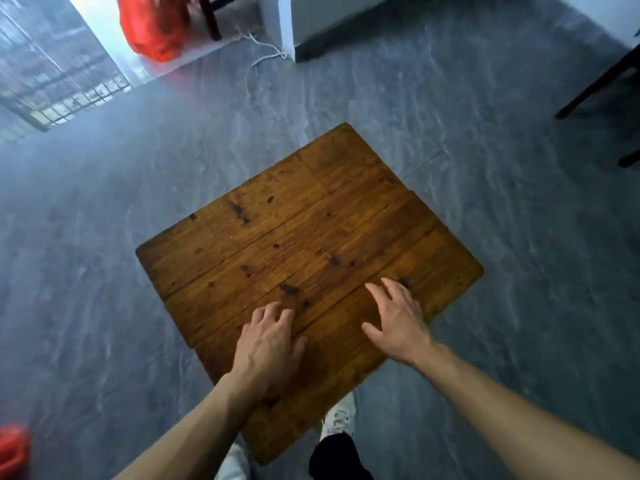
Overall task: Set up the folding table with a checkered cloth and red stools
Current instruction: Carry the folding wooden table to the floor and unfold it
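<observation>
Fingers [273, 315] of the left hand [268, 348] loosely spread and slightly bent, tips on the table [298, 237]; fingers of the right hand [398, 320] extended and open, palm down on the same top; neither hand grips anything. Table: bare wooden planks, standing on grey floor [104, 271] directly before the person; no cloth on it. Red bag [152, 26] far left; blurred red object [12, 445] at lower left edge; white shoe [341, 419] beneath the near corner.
</observation>
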Demonstrator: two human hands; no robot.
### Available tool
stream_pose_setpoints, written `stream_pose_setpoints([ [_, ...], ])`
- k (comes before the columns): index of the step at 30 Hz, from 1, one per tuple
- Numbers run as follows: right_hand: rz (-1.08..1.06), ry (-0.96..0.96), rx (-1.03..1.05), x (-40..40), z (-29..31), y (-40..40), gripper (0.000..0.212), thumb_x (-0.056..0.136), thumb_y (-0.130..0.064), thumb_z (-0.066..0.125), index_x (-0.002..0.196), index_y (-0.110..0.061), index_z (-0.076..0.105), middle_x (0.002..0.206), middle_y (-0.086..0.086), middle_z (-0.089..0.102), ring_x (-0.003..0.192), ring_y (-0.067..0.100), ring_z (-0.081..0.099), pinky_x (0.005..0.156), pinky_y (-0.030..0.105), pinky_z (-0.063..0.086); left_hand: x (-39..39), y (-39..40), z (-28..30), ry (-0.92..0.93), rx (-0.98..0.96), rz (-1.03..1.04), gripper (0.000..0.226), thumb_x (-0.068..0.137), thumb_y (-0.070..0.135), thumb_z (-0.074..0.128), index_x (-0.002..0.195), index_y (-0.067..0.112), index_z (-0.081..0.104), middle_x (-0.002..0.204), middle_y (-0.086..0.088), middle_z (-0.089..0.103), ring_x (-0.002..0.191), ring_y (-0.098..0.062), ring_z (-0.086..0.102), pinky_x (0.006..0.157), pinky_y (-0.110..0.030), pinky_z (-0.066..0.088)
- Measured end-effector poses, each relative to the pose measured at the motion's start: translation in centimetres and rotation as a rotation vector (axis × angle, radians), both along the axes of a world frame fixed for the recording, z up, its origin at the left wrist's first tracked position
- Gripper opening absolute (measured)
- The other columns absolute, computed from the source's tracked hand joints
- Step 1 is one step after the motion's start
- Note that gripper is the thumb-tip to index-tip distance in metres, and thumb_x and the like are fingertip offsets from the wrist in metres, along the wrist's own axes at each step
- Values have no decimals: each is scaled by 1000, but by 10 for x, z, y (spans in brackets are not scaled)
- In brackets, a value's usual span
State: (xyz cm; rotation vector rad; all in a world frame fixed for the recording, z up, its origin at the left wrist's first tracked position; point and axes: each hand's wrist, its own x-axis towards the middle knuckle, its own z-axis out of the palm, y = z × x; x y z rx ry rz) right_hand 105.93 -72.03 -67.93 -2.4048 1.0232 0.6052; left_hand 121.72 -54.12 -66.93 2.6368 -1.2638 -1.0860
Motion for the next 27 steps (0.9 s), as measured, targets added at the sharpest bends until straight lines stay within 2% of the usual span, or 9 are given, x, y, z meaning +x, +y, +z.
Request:
stream_pose_setpoints([
  [3, 64, -17, -10, -11, -1, -17, 79, 88, -51, 59, 153, -26, 22, 160, 7, 18, 148, 26, 13, 119, 43, 22, -23, -1, 1, 0, -9, 83, 57, 93, 55, 46, 143, 29, 35, 156, 0, 26, 142, -23, 25, 111, -40, 36],
  [5, 145, 22, 4, -17, -7, -26, 87, 84, -57, 62, 154, -29, 18, 163, 6, 10, 150, 26, 6, 121, 44, 17, -37, 0, -4, -31, -61, 154, 55, 94, 54, 44, 143, 28, 37, 155, 1, 28, 141, -22, 26, 111, -39, 35],
  [8, 396, 187, 9, -27, -22, -27, 122, 64, -70, 74, 155, -35, 0, 162, 5, -18, 149, 30, -17, 122, 50, 1, -65, 7, -13, -28, -83, 242, 61, 93, 58, 43, 145, 28, 33, 157, 1, 24, 143, -22, 21, 113, -40, 32],
  [10, 493, 227, -16, -38, -35, -21, 139, 56, -69, 80, 153, -36, -14, 156, 7, -35, 144, 32, -29, 120, 54, -3, -91, 12, -24, -23, -29, 225, 77, 86, 65, 49, 149, 28, 23, 162, -2, 8, 147, -26, 9, 117, -43, 25],
  [13, 549, 167, -126, -49, -46, -20, 143, 54, -65, 83, 151, -36, -18, 156, 8, -34, 145, 33, -28, 120, 55, -1, -122, 15, -49, -163, 21, 199, 106, 74, 68, 62, 153, 24, 6, 162, -7, -10, 148, -31, -6, 120, -47, 10],
  [16, 616, 155, -216, -54, -52, -23, 142, 57, -64, 82, 151, -34, -19, 159, 11, -27, 147, 36, -21, 120, 55, 0, -144, 14, -70, -273, 9, 266, 110, 74, 59, 66, 153, 20, 0, 161, -11, -11, 148, -33, -8, 120, -50, 6],
  [18, 647, 146, -292, -55, -56, -18, 141, 59, -66, 81, 150, -30, -21, 159, 15, -23, 147, 39, -16, 119, 58, -1, -162, 17, -84, -346, 1, 268, 101, 79, 41, 67, 154, 17, 3, 161, -14, -7, 148, -35, -4, 119, -54, 10],
  [21, 645, 138, -326, -56, -62, -9, 141, 61, -68, 78, 150, -26, -22, 159, 19, -22, 147, 43, -15, 119, 58, 1, -184, 30, -101, -435, -56, 270, 94, 67, 14, 75, 150, 13, 29, 158, -18, 21, 143, -38, 21, 113, -57, 26],
  [27, 679, 56, -310, -64, -68, -22, 132, 70, -61, 77, 150, -29, -23, 160, 15, -22, 148, 38, -17, 121, 54, 2, -183, 29, -95, -500, -46, 271, 89, 68, 8, 75, 147, 17, 34, 155, -15, 29, 139, -36, 30, 110, -52, 33],
])
